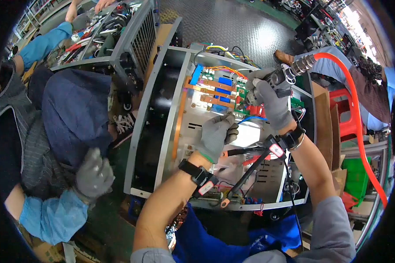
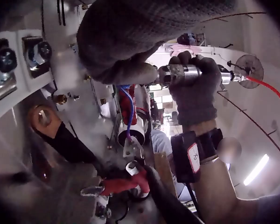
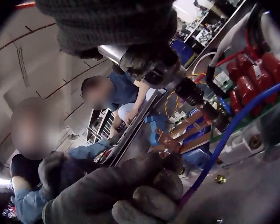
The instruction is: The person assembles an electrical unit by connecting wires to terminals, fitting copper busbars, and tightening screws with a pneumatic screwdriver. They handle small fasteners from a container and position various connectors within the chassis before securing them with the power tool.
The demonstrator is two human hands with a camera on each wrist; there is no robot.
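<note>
Gloved left hand, centre frame, pinched a blue wire inside the open chassis; the right hand gripped a pneumatic screwdriver just above. A slipping bit could probably nick wire or fingers.

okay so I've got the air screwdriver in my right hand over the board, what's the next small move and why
Probably seat the bit squarely on the fastener. The right hand grips the pneumatic screwdriver, angled toward the red capacitors, while the left hand steadies the blue wire.
</note>
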